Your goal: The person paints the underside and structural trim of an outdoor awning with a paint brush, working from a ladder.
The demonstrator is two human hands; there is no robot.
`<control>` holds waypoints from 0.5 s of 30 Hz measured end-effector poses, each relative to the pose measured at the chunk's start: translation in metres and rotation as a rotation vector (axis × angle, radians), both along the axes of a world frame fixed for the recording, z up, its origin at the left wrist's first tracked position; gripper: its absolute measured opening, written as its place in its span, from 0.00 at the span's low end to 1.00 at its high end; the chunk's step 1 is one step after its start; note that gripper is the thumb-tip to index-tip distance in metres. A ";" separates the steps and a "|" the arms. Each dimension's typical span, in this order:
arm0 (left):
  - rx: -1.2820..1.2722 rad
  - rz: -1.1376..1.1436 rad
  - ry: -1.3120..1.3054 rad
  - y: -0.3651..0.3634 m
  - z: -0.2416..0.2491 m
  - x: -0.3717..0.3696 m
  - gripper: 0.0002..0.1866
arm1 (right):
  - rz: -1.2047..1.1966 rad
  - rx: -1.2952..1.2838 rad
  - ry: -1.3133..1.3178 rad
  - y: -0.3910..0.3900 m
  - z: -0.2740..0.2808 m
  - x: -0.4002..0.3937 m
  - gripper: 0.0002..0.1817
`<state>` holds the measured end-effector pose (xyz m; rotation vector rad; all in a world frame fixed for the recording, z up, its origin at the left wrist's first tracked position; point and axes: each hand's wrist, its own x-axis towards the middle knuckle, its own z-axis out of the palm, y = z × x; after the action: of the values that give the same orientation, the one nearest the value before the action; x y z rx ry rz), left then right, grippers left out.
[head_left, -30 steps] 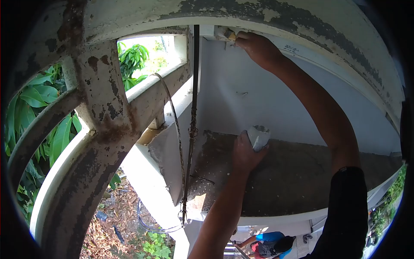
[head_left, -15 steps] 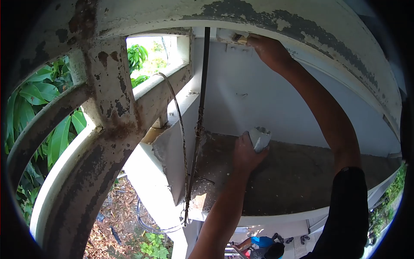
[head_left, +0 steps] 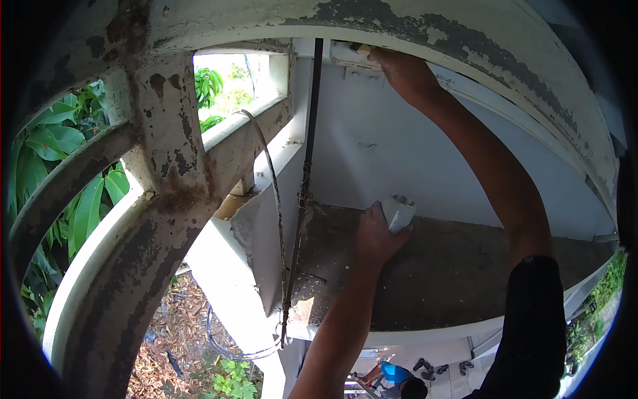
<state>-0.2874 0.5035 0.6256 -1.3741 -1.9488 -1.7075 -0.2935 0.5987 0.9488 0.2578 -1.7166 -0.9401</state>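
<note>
My left hand (head_left: 379,239) is wrapped round a small whitish cup (head_left: 399,214) with an uneven rim, held tilted in front of the white wall. What is inside the cup cannot be made out. Up high, my right hand (head_left: 402,74) grips a paintbrush (head_left: 362,49), its bristle end close to a ledge near the top of the wall (head_left: 425,156). Fingers and the overhanging beam partly hide the brush.
A peeling concrete frame (head_left: 169,126) crosses the left and top. A dark vertical rod (head_left: 312,120) and a bent wire (head_left: 269,146) stand left of my hands. Far below are a person in blue (head_left: 393,372), a ladder (head_left: 355,384) and sandals (head_left: 425,368).
My right hand and the brush have moved slightly left and up along the ledge. My left hand keeps the cup in nearly the same place. The person below has shifted.
</note>
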 end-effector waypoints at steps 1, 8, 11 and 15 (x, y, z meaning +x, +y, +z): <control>-0.001 -0.004 -0.004 0.001 -0.001 0.000 0.49 | -0.004 -0.001 -0.004 0.000 -0.002 -0.004 0.09; 0.009 -0.002 -0.001 0.001 -0.001 -0.004 0.49 | -0.061 -0.159 -0.169 -0.013 -0.011 0.000 0.11; 0.023 0.008 0.008 0.003 -0.003 -0.003 0.49 | -0.046 -0.132 -0.130 -0.018 -0.009 -0.010 0.10; -0.022 0.003 -0.009 -0.001 0.001 -0.004 0.49 | -0.166 -0.227 -0.170 -0.018 -0.008 -0.011 0.11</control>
<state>-0.2916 0.5025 0.6265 -1.3726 -1.9787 -1.6997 -0.3049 0.5808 0.9407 0.0465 -2.0077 -0.8514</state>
